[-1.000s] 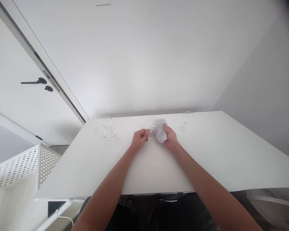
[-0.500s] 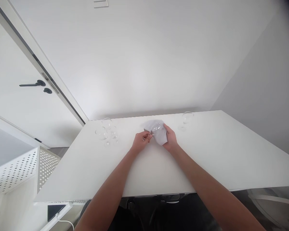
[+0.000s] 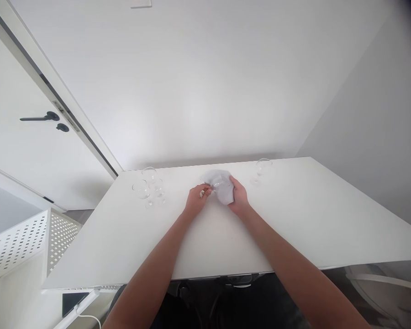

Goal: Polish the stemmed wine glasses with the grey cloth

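Over the far middle of the white table [image 3: 130, 246], both hands meet at a pale grey cloth [image 3: 225, 193] wrapped around a clear stemmed glass [image 3: 218, 183]. The cloth hides much of the bowl. My left hand [image 3: 199, 195] is closed, its fingertips pinching the glass by its stem end. On the other side, my right hand [image 3: 239, 193] grips the cloth around the bowl, thumb toward the wall. Several stemmed glasses [image 3: 141, 190] stand in a group to the left. One more stemmed glass [image 3: 262, 168] stands at the back right.
A white wall [image 3: 198, 91] rises behind the table. To the left are a door with a black handle [image 3: 41, 117] and a white perforated panel [image 3: 60, 233] beside the table edge. A white cable [image 3: 91, 316] hangs at the lower left.
The cloth covers more of the glass bowl than before, and the right hand has turned slightly with it. The whole view has shifted a little.
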Tool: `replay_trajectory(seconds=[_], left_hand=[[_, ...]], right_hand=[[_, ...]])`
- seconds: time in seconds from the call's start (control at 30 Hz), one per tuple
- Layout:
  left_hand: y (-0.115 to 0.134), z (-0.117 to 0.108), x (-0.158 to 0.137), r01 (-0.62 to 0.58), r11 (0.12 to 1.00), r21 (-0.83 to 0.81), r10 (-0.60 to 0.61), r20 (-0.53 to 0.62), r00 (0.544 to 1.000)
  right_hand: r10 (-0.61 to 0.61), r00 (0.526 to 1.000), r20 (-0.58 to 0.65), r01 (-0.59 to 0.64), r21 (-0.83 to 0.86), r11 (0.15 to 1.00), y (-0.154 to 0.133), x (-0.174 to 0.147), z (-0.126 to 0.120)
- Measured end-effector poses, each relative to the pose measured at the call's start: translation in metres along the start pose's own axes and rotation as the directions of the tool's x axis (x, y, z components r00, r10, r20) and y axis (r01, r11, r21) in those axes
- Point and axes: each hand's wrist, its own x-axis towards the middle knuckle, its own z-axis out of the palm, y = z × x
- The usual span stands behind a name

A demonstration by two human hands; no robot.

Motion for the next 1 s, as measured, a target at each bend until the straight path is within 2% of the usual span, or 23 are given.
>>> replay_trajectory(seconds=[0.07, 0.17, 0.3, 0.43, 0.53, 0.63, 1.0], left_hand=[[-0.0001, -0.0001, -0.0004, 0.023, 0.999, -0.032, -0.023, -0.027, 0.999], [0.0014, -0.0006, -0.0015, 0.025, 0.997, -0.072, -0.030, -0.070, 0.997], [0.0037, -0.0015, -0.0019, 0.044, 0.996, -0.080, -0.053, -0.116, 0.992], [0.0050, -0.0027, -0.0019, 0.079, 0.991, -0.106, -0.096, -0.165, 0.982], [0.0050, -0.0031, -0.0024, 0.105, 0.986, -0.128, -0.127, -0.178, 0.976], [0.0047, -0.0031, -0.0027, 0.105, 0.987, -0.122, -0.127, -0.186, 0.974], [0.0039, -0.0047, -0.0021, 0.137, 0.987, -0.079, -0.152, -0.228, 0.962]], right_hand=[[-0.001, 1.000, -0.002, 0.001, 0.012, 1.000, -0.0005, -0.0008, 0.0005], [0.066, 0.998, 0.016, -0.066, -0.021, 0.998, 0.0004, -0.0007, 0.0012], [0.030, 1.000, 0.002, -0.030, -0.021, 0.999, 0.0025, 0.0008, 0.0018], [0.051, 0.999, 0.015, -0.050, -0.056, 0.997, 0.0024, 0.0009, 0.0016], [0.025, 0.999, -0.022, -0.026, -0.033, 0.999, 0.0011, 0.0005, 0.0009], [0.055, 0.998, -0.001, -0.055, -0.037, 0.998, 0.0004, 0.0002, 0.0007], [0.010, 1.000, 0.011, -0.010, -0.017, 1.000, 0.0001, -0.0012, 0.0011]])
